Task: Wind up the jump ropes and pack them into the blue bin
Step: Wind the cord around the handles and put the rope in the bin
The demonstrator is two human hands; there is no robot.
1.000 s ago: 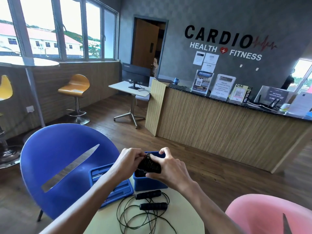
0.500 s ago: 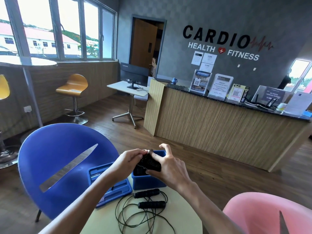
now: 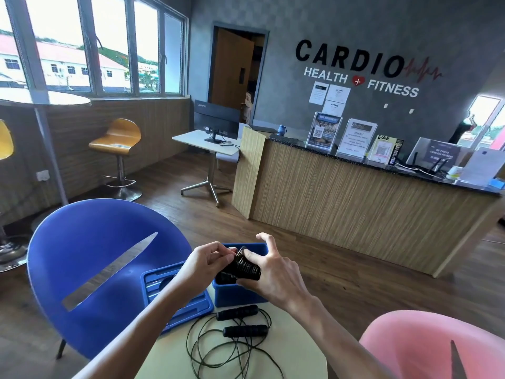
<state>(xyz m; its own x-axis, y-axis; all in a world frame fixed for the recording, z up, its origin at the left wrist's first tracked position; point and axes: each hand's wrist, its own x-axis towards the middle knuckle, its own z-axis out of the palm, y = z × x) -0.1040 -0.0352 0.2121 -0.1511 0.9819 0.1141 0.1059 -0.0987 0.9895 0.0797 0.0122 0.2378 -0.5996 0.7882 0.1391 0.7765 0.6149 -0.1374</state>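
A wound black jump rope (image 3: 244, 267) is held just above the open blue bin (image 3: 237, 295) at the table's far edge. My right hand (image 3: 276, 274) grips the bundle with thumb and lower fingers, its index finger raised. My left hand (image 3: 209, 262) pinches the bundle's left end. A second black jump rope (image 3: 240, 322), unwound, lies on the pale round table (image 3: 169, 356) in front of the bin, its two handles side by side and its cord in loose loops.
The bin's blue lid (image 3: 175, 294) lies to the left of the bin, partly over the table edge. A blue chair (image 3: 90, 269) stands behind the table on the left, a pink chair (image 3: 426, 348) at the lower right. A wooden reception counter (image 3: 355, 212) stands farther back.
The two hands with the wound rope have sunk slightly toward the bin, and my right index finger has lifted off the bundle. The rope on the table has not moved.
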